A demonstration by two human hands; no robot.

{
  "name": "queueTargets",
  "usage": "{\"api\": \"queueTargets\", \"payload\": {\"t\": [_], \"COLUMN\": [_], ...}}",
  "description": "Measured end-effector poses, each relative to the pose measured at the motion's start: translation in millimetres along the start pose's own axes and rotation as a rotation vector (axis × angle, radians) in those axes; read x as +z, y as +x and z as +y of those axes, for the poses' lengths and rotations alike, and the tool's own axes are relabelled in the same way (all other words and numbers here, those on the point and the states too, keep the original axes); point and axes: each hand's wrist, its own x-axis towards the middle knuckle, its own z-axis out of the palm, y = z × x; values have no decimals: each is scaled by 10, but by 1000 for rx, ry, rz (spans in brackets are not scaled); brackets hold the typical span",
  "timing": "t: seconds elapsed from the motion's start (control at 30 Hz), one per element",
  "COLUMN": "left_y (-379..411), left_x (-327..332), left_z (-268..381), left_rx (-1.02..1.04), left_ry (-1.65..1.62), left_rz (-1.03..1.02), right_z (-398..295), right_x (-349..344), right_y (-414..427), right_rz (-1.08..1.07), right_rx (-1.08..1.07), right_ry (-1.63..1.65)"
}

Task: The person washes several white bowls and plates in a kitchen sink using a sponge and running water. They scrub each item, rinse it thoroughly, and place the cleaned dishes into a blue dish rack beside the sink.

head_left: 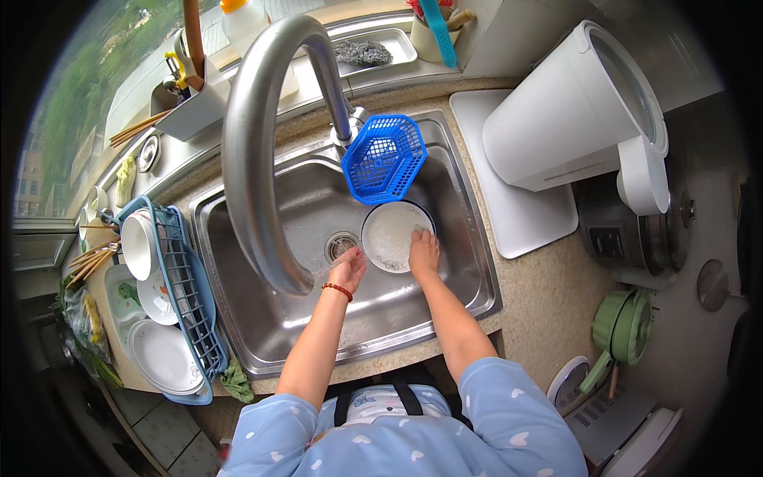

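Note:
A white plate with a dark blue rim [381,235] lies in the stainless steel sink [316,206], right of the drain [343,245]. My right hand [424,253] is over the plate's right side, its fingers pressing a small greyish pad or cloth [422,229] onto it. To the plate's left, my left hand [349,269] is held palm up near the drain, with nothing in it. It wears a red bead bracelet at the wrist. Water appears to run from the curved faucet [250,179] beside this hand.
A blue plastic strainer basket [384,160] hangs by the faucet base. Left of the sink, a blue dish rack [188,304] holds white bowls and plates. A green cloth [237,381] lies at the counter edge. On the right are a white tray [506,223] and a white container [554,113].

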Motion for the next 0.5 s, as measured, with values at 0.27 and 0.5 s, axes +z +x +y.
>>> {"api": "queueTargets", "payload": {"t": [0.27, 0.5], "left_y": [458, 553], "left_x": [-24, -34], "left_z": [-320, -385], "left_rx": [-20, 90], "left_ry": [208, 469], "left_rz": [66, 124], "right_z": [87, 1], "right_x": [-38, 17], "right_y": [269, 296], "right_rz": [72, 110], "right_rx": [309, 375], "right_ry": [101, 112]}}
